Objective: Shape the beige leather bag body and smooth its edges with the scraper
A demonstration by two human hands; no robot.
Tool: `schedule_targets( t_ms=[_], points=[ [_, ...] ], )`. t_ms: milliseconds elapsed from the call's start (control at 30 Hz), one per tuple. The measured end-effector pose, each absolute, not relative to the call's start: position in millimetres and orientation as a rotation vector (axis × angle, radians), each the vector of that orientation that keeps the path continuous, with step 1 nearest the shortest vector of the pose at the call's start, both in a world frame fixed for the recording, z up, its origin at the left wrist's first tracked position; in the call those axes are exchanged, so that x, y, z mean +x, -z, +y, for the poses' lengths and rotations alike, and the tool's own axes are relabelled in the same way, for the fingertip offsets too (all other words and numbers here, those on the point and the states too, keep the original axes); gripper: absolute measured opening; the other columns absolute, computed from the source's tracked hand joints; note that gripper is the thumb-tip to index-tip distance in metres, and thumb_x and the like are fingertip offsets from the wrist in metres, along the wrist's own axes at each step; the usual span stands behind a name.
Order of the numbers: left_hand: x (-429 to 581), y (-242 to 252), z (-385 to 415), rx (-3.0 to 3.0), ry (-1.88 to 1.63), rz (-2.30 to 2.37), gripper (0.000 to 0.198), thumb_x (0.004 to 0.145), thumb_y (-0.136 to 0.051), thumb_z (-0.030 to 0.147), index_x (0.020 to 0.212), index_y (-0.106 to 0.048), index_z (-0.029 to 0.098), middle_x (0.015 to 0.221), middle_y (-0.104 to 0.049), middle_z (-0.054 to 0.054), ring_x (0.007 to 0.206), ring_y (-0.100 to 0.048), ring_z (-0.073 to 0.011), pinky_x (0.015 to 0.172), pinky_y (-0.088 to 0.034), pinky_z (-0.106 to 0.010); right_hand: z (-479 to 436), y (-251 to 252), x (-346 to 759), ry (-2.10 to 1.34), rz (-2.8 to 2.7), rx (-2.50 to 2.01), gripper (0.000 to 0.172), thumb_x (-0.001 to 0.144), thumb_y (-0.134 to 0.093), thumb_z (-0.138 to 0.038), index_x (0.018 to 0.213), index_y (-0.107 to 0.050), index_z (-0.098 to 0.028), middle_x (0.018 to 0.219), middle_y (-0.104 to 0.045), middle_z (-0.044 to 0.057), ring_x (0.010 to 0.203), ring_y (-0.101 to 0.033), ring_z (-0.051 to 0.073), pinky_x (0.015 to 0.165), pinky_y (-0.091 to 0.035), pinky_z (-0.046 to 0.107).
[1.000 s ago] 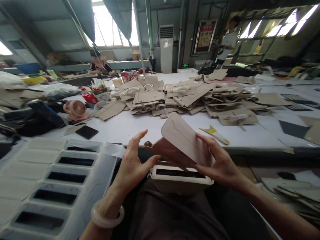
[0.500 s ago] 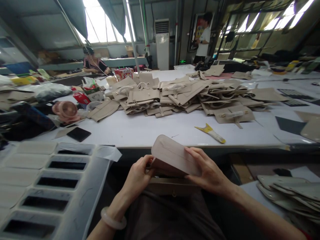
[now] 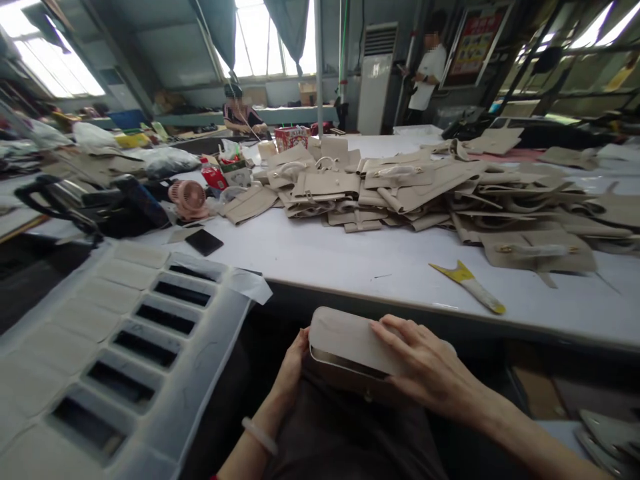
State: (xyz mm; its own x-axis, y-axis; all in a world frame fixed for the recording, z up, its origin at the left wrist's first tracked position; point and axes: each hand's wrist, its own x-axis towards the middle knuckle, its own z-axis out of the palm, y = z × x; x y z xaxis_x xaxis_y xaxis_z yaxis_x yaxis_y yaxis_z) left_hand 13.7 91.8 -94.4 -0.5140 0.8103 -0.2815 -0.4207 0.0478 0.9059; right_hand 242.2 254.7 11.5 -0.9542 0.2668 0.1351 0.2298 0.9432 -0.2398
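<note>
A beige leather piece [image 3: 345, 337] with rounded corners lies on top of a second piece on my lap, just below the table's front edge. My right hand [image 3: 425, 363] rests flat on its right half, fingers stretched over the top. My left hand [image 3: 293, 363] holds the stack's left end, fingers curled against its edge. A pale bangle sits on my left wrist.
A big pile of beige bag parts [image 3: 425, 190] covers the white table [image 3: 350, 260]. A yellow-handled scraper [image 3: 470, 287] lies near the front edge. A row of beige panels with dark slots [image 3: 150, 320] runs at my left. A pink fan [image 3: 187, 198] and two people are farther back.
The upper piece, held tilted up a second ago, has come down flat onto the lower piece. Both hands sank to my lap, and the view swung to the left.
</note>
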Motion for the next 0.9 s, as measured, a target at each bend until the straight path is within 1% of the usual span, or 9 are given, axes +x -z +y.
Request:
schedule_targets(
  t_ms=[133,233,400,500,567,633,700,767,900],
  points=[
    [28.7,103.8,95.8,0.333,-1.696,1.189,0.069,0.088,-0.049,0.07,0.133,-0.059,0.019,0.135,-0.061,-0.012,0.136,-0.046,-0.0328,0.117,-0.034,-0.047,262.2,-18.3,242.0,-0.637,-3.023,-0.389,0.085,0.071,-0.067,-0.016,0.15,-0.037,-0.026,0.145,-0.041,0.008,0.127,-0.048,0.028,0.107,-0.045,0.04],
    [33.3,104.2,97.7,0.276,-1.709,1.125,0.074,0.085,-0.049,0.075,0.134,-0.06,0.02,0.137,-0.059,-0.011,0.139,-0.042,-0.0338,0.119,-0.03,-0.049,265.9,-27.9,242.9,-0.816,-3.076,-0.383,0.086,0.068,-0.069,-0.016,0.147,-0.039,-0.032,0.139,-0.046,0.003,0.118,-0.055,0.024,0.1,-0.049,0.031],
    [34.3,111.3,98.5,0.25,-1.708,1.091,0.073,0.088,-0.043,0.075,0.13,-0.062,0.019,0.141,-0.056,-0.011,0.14,-0.04,-0.0334,0.121,-0.027,-0.047,270.3,-30.6,233.0,-0.803,-3.188,-0.381,0.082,0.071,-0.074,-0.02,0.145,-0.043,-0.035,0.136,-0.05,0.004,0.109,-0.06,0.025,0.094,-0.052,0.033],
    [34.1,120.9,99.2,0.227,-1.73,1.093,0.07,0.091,-0.041,0.071,0.132,-0.061,0.019,0.14,-0.057,-0.01,0.139,-0.041,-0.0323,0.121,-0.025,-0.047,274.6,-18.1,228.7,-0.636,-3.242,-0.42,0.089,0.07,-0.079,-0.026,0.149,-0.04,-0.033,0.149,-0.041,0.009,0.126,-0.05,0.033,0.104,-0.047,0.043],
    [33.9,126.2,100.3,0.214,-1.751,1.082,0.067,0.092,-0.041,0.069,0.134,-0.059,0.02,0.141,-0.056,-0.009,0.139,-0.041,-0.0316,0.122,-0.023,-0.046,277.3,-8.2,228.8,-0.569,-3.282,-0.41,0.094,0.072,-0.082,-0.04,0.152,-0.035,-0.031,0.158,-0.028,0.012,0.135,-0.041,0.039,0.11,-0.04,0.052],
    [33.9,128.4,101.6,0.213,-1.767,1.056,0.064,0.094,-0.04,0.067,0.135,-0.057,0.02,0.141,-0.056,-0.009,0.138,-0.042,-0.0311,0.121,-0.022,-0.045,278.4,-1.0,229.9,-0.556,-3.306,-0.379,0.094,0.078,-0.075,-0.058,0.155,-0.03,-0.031,0.162,-0.017,0.012,0.136,-0.037,0.043,0.109,-0.038,0.058],
    [34.3,127.5,102.6,0.22,-1.786,1.019,0.063,0.095,-0.039,0.065,0.137,-0.056,0.02,0.141,-0.056,-0.009,0.138,-0.042,-0.0307,0.121,-0.023,-0.044,276.9,2.5,229.7,-0.516,-3.293,-0.371,0.076,0.09,-0.059,-0.063,0.154,-0.031,-0.033,0.163,-0.014,0.01,0.135,-0.04,0.041,0.107,-0.037,0.061],
    [35.1,124.8,103.1,0.218,-1.804,0.98,0.062,0.095,-0.04,0.063,0.138,-0.055,0.021,0.141,-0.056,-0.008,0.138,-0.042,-0.0302,0.12,-0.024,-0.043,273.3,3.6,227.0,-0.447,-3.257,-0.37,0.054,0.098,-0.049,-0.054,0.147,-0.042,-0.034,0.161,-0.022,0.008,0.132,-0.043,0.037,0.107,-0.035,0.061],
    [36.3,120.1,103.2,0.212,-1.83,0.98,0.06,0.096,-0.042,0.062,0.139,-0.054,0.022,0.143,-0.055,-0.008,0.14,-0.039,-0.0287,0.118,-0.026,-0.04,266.8,3.4,213.3,-0.365,-3.143,-0.352,0.036,0.093,-0.058,-0.036,0.128,-0.06,-0.026,0.152,-0.041,0.006,0.135,-0.036,0.034,0.11,-0.028,0.06]
  ],
)
